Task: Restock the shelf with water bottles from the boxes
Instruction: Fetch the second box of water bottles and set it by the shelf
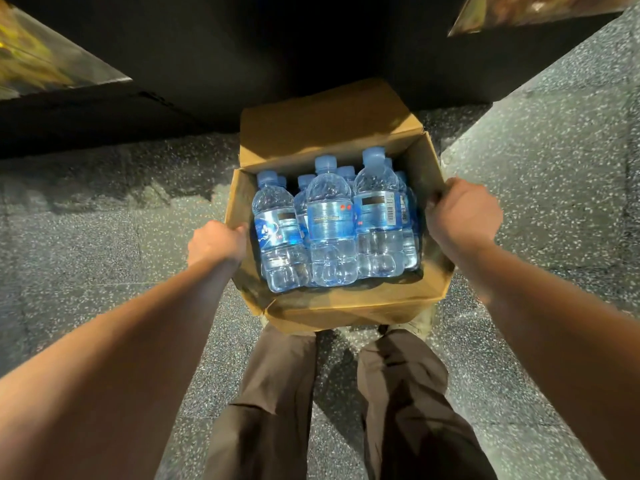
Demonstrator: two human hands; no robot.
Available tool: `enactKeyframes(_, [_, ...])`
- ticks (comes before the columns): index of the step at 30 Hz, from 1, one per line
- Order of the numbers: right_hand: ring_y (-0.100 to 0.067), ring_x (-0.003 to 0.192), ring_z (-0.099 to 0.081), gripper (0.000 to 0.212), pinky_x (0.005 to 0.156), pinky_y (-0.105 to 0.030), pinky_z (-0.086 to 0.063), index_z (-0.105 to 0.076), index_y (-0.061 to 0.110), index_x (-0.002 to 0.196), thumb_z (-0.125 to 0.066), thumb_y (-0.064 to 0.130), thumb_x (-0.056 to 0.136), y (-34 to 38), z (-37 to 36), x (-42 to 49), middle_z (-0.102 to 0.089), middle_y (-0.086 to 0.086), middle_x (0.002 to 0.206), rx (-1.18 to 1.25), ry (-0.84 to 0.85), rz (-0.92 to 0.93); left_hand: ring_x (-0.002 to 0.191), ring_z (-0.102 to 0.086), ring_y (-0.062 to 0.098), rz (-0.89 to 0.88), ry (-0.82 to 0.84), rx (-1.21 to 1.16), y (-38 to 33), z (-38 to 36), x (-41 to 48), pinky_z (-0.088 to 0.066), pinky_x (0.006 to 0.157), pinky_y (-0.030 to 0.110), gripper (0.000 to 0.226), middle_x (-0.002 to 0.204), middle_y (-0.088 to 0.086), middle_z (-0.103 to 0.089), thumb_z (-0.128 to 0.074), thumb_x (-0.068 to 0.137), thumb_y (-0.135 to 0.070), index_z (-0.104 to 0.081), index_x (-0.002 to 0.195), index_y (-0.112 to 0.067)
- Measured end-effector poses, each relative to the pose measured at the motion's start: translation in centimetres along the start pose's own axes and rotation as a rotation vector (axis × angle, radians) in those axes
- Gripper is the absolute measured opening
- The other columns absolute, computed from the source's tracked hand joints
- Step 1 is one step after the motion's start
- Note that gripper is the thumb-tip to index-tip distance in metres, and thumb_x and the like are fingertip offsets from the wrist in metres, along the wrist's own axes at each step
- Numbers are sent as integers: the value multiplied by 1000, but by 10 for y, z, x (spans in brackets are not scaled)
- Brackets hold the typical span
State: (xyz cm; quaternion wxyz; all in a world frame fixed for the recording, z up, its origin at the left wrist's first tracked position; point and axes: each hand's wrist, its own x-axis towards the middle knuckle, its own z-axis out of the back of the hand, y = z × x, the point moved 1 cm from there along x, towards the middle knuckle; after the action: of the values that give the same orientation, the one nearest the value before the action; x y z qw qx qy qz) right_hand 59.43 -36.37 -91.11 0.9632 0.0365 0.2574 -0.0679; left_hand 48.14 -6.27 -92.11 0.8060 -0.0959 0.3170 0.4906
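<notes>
1. Gripping the left wall of the cardboard box [363, 306], the left hand [216, 242] is curling its fingers over the rim.
2. The right hand [464, 216] is clamping the right wall likewise.
3. Water bottles [332, 223] are standing packed inside the open box, blue caps up.
4. The box is sitting between both hands, over the speckled floor [104, 237], just ahead of brown trousers [277, 393].

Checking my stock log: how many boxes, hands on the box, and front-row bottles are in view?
Cardboard box: 1
Hands gripping its rim: 2, left hand and right hand
Front-row water bottles: 3; those behind are too hidden to count
Total: 6
</notes>
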Motion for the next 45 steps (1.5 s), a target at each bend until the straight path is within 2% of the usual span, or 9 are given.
enactKeyframes(6, [-38, 111, -58, 47, 84, -41, -49, -52, 0, 125, -46, 37, 97, -1, 6, 7, -59, -19, 121, -238, 164, -8, 108, -60, 41, -106, 16, 200, 5, 5, 4, -49, 89, 42, 65, 117, 24, -62, -45, 92, -58, -61, 113, 2])
enactKeyframes(9, [-35, 110, -59, 43, 83, -39, -49, -50, 3, 128, -39, 33, 99, 3, 14, 9, -59, -17, 123, -376, 225, 26, 110, -59, 39, -177, 102, 331, 3, 17, 6, -48, 92, 41, 63, 122, 21, -61, -40, 93, -58, -61, 117, -3])
enactKeyframes(12, [-30, 95, -62, 37, 71, -34, -45, -56, 6, 120, -38, 33, 101, 3, 18, 7, -63, -14, 106, -409, 243, 56, 109, -59, 37, -248, 237, 367, 4, 25, 9, -48, 95, 43, 60, 123, 20, -61, -38, 93, -56, -62, 115, -5])
enactKeyframes(16, [-27, 79, -56, 40, 65, -32, -47, -58, 3, 109, -33, 33, 103, 3, 23, -5, -51, -9, 76, -411, 229, 99, 107, -59, 33, -317, 198, 476, 5, 31, 0, -48, 89, 37, 56, 120, 17, -62, -35, 98, -51, -61, 115, -5])
enactKeyframes(19, [-31, 96, -62, 40, 76, -35, -52, -57, 1, 113, -32, 31, 102, 1, 29, -22, -63, -15, 99, -363, 219, 97, 106, -60, 32, -394, 156, 543, 9, 31, -9, -48, 86, 35, 54, 117, 16, -63, -33, 100, -47, -63, 113, -4])
enactKeyframes(23, [-26, 85, -64, 37, 76, -32, -54, -67, 5, 102, -36, 26, 100, -14, 33, -61, -63, -10, 87, -272, 309, -15, 105, -61, 31, -472, 153, 628, 10, 40, -17, -48, 86, 34, 53, 117, 14, -64, -31, 100, -44, -64, 112, -5])
enactKeyframes(27, [-24, 103, -65, 22, 83, -32, -53, -68, 13, 106, -51, 15, 92, -24, 46, -108, -68, -6, 107, -221, 353, -126, 101, -62, 31, -579, 110, 700, -1, 61, -23, -47, 81, 34, 49, 113, 13, -65, -33, 98, -41, -68, 104, -7])
enactKeyframes(30, [-25, 107, -64, 26, 86, -34, -53, -67, 14, 113, -49, 18, 94, -29, 56, -142, -67, -5, 114, -173, 358, -242, 104, -61, 30, -671, 63, 774, -16, 86, -35, -45, 79, 32, 42, 114, 11, -65, -36, 97, -41, -68, 95, -13])
enactKeyframes(45, [-24, 99, -64, 30, 72, -30, -49, -63, 13, 113, -44, 32, 98, -82, 50, -333, -66, -6, 109, 156, 259, -665, 98, -64, 26, -1154, -163, 1194, -46, 126, -157, -46, 72, 29, 44, 103, 5, -67, -35, 97, -45, -67, 102, -15])
